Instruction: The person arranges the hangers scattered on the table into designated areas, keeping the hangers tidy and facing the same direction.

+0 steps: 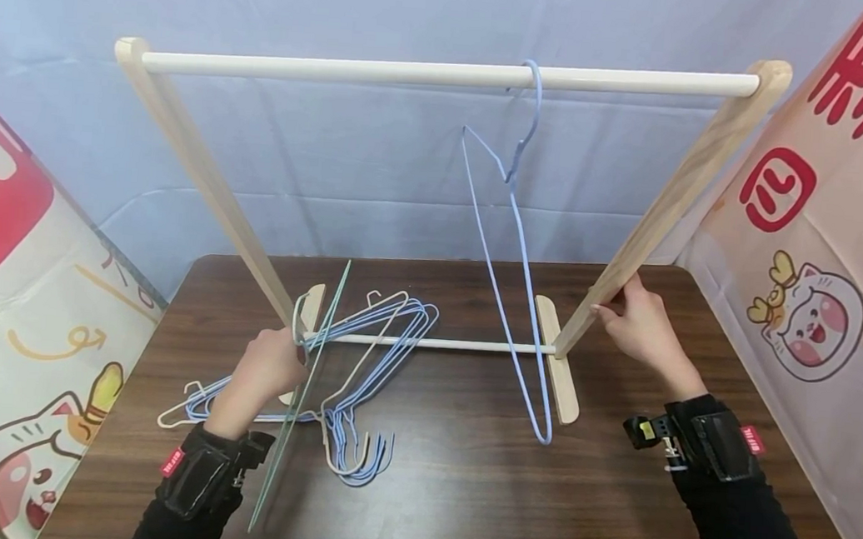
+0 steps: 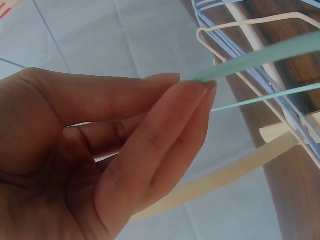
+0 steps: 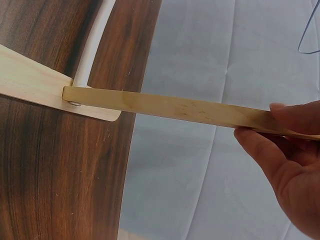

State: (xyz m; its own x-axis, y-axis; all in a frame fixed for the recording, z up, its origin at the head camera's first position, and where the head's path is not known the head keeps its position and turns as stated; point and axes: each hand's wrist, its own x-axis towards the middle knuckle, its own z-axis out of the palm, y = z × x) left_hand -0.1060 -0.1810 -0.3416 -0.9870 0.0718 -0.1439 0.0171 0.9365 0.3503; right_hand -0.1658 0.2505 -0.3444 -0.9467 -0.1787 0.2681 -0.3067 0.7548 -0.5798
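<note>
1. The left hand [image 1: 262, 373] pinches the green hanger [image 2: 265, 56] in its fingertips, holding it steeply tilted beside the pile [image 1: 376, 376]. So slight a pinch could let it twist or drop.

2. From the head view the green hanger crosses the pile (whether they touch, I cannot tell). If wires have caught, raising it could drag others along.

3. The right hand [image 1: 641, 326] has its fingers gripping the right upright [image 1: 677, 203] low down. A careless push there could make the rack slide on the bench [image 1: 461, 489].

4. The blue hanger [image 1: 537, 110] hangs from the bar [image 1: 340, 68], right of the middle and turned askew. A jolt to the rack might set it swinging or sliding.

5. The pile overlaps the lower rail [image 1: 471, 346] in the head view, so a snagged wire could tug the rack itself.
</note>
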